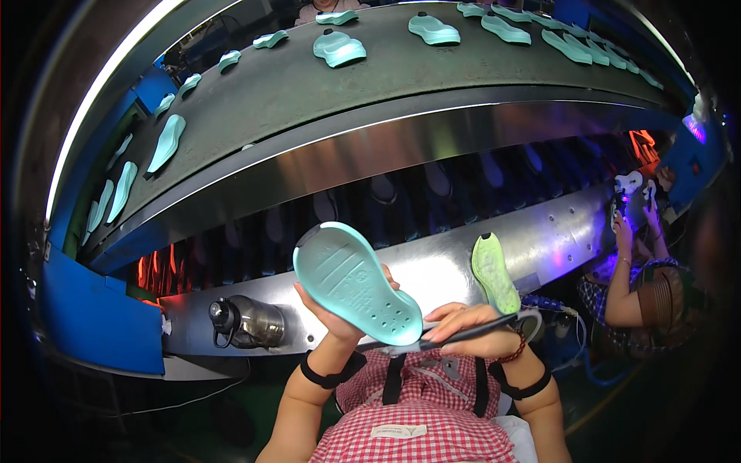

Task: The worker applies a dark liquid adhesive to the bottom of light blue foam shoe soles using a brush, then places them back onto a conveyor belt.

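My left hand (330,319) grips a mint-green insole (347,282) from beneath, its thumb at one edge and fingertips showing at the other. The insole is tilted up, with a dark patch at its heel end and small holes near the toe end. In my right hand (480,321) is a slim brush (469,333) with a dark handle. Its pale tip meets the toe end of the insole, though the exact contact is hard to make out. Beyond my right hand, a yellow-green insole (495,272) with a black heel patch lies on the metal ledge.
A dark bottle (261,320) lies on the metal ledge (417,274) to the left. Behind it, a conveyor belt (270,100) carries several mint insoles (340,48). More insoles stand in the dark lower channel. At right, another person's hands (624,231) hold light-coloured pieces.
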Motion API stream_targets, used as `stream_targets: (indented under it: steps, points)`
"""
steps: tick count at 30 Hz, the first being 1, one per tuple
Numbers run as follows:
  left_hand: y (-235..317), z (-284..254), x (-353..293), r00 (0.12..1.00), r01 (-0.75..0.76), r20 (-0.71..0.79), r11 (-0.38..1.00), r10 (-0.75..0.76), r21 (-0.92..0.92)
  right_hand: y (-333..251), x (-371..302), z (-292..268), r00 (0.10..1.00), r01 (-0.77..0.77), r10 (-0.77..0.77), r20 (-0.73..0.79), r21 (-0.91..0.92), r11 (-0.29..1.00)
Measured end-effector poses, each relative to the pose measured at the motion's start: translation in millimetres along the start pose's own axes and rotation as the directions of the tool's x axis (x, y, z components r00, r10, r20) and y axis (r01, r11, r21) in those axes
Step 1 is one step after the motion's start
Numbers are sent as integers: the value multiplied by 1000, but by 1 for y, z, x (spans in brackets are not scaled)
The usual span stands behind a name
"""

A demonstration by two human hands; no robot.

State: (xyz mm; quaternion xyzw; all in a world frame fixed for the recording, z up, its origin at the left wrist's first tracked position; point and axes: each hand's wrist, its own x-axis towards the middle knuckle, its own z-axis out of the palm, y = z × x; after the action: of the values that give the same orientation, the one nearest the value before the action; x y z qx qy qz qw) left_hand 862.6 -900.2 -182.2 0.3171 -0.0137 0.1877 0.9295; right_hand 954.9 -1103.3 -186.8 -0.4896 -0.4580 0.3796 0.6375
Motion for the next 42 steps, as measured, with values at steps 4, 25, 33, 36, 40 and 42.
stream_targets:
  steps: [4, 25, 33, 36, 40, 42]
  points:
    - [-1, 12, -2, 995, 50, -80, 996, -55, -74, 8, 1, 7, 975, -16, 103, -198, 401, 916]
    - [5, -19, -11, 671, 733, 94, 677, -735, 67, -39, 6, -3, 971, 108, -54, 232, -228, 968]
    - [16, -18, -12, 542, 797, -73, 485, -837, 360, -49, 6, -16, 948, 106, 10, 318, -345, 933]
    - [29, -22, -14, 593, 781, -20, 569, -805, 258, -49, 3, -16, 982, 33, 26, 187, -302, 953]
    - [47, -13, -16, 688, 693, -112, 603, -717, 396, -44, -3, -14, 965, 92, -7, 263, -313, 945]
    - [54, 0, -21, 734, 668, -194, 642, -650, 377, -39, -4, -10, 995, 70, -42, 90, -334, 940]
